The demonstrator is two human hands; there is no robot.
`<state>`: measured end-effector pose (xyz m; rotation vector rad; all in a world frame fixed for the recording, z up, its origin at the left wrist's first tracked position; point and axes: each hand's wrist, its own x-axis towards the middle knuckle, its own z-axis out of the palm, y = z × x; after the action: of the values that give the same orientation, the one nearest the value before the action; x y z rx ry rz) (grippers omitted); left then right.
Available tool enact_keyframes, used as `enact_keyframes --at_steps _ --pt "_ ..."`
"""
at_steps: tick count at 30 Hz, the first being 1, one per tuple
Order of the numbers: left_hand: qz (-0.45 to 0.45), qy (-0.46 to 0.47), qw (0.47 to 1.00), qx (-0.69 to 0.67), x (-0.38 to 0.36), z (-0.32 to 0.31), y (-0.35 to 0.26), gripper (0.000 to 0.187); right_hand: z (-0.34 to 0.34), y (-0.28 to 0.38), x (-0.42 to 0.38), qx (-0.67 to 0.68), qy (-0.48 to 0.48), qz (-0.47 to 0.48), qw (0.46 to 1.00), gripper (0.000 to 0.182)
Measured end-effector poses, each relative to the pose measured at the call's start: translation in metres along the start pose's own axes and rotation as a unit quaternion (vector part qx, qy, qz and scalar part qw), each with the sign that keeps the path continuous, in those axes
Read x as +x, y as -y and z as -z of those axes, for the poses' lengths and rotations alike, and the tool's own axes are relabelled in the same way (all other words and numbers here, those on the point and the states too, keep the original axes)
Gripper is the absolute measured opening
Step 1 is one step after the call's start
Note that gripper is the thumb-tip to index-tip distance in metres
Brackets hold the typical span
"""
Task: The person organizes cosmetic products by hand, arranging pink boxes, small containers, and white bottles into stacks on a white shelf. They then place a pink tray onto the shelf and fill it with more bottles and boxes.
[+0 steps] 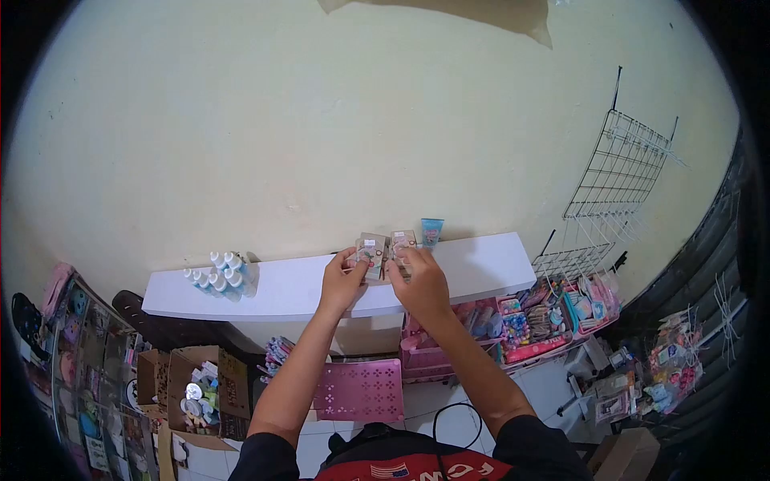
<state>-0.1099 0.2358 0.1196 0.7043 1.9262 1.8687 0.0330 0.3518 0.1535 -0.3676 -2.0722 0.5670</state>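
In the head view, a person stands before a long, narrow white shelf [489,260] with a smooth top, which is placed along a pale cream wall [321,144]. The left hand [343,280] holds a small beige-brown cardboard box [371,248] with a white label, its thumb on the front and its fingers bent at the left side. The right hand [420,282] is closed around a similar beige box [403,238], thumb at the left side and fingers over the front. Both boxes are near the back edge of the shelf, around the middle of its length, with a narrow gap between their upper parts; whether their bottoms touch the shelf, one cannot tell, because the hands cover them. Just to the right of the second box, a light-blue plastic tube [431,232] stands upright by the back edge. Toward the left end of the shelf, a group of white-and-blue plastic bottles [234,277] stands together, well apart from the hands. Below the front edge, a pink perforated plastic basket [361,389] is near the person's body.
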Motion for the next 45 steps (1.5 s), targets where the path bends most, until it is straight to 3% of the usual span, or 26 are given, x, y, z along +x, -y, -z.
enact_keyframes --at_steps 4,6,12,16,18,20,24,26,31,33,37,39,45 --pt "0.020 0.009 0.995 -0.099 -0.022 0.005 -0.029 0.048 0.001 0.014 0.001 0.066 0.044 -0.058 0.995 0.026" --pt "0.032 0.020 0.990 -0.134 -0.032 0.010 -0.039 0.046 -0.005 0.020 -0.002 0.186 0.067 -0.145 0.969 0.027" --pt "0.047 0.039 0.991 -0.122 -0.057 0.026 -0.044 0.039 -0.021 0.029 -0.015 0.316 0.137 -0.157 0.926 0.028" --pt "0.080 0.045 0.973 -0.213 -0.071 0.041 -0.041 0.035 -0.022 0.038 -0.025 0.357 0.153 -0.167 0.906 0.029" --pt "0.096 0.046 0.965 -0.241 -0.077 0.052 -0.033 0.034 -0.013 0.047 -0.030 0.372 0.204 -0.229 0.876 0.034" --pt "0.081 0.049 0.983 -0.160 -0.084 0.061 -0.024 0.027 -0.009 0.047 -0.040 0.371 0.223 -0.240 0.869 0.034" --pt "0.028 0.042 0.992 -0.117 -0.100 0.074 0.003 0.031 -0.009 0.046 -0.064 0.375 0.262 -0.255 0.852 0.037" --pt "-0.041 0.063 0.995 -0.064 -0.108 0.083 0.012 0.047 -0.014 0.042 -0.081 0.372 0.268 -0.247 0.854 0.039" --pt "-0.031 0.116 0.991 0.054 -0.133 0.106 0.033 0.051 -0.020 0.030 -0.131 0.358 0.317 -0.279 0.833 0.046" --pt "-0.008 0.144 0.983 0.117 -0.141 0.112 0.040 0.048 -0.022 0.028 -0.153 0.362 0.335 -0.282 0.823 0.044" --pt "-0.082 0.216 0.941 0.249 -0.145 0.120 0.051 0.042 -0.030 0.024 -0.184 0.312 0.382 -0.278 0.824 0.042" --pt "-0.098 0.248 0.917 0.298 -0.140 0.122 0.059 0.041 -0.035 0.021 -0.189 0.298 0.441 -0.284 0.798 0.047" --pt "-0.113 0.268 0.866 0.408 -0.126 0.124 0.080 0.029 -0.076 -0.010 -0.238 0.337 0.419 -0.315 0.782 0.040"
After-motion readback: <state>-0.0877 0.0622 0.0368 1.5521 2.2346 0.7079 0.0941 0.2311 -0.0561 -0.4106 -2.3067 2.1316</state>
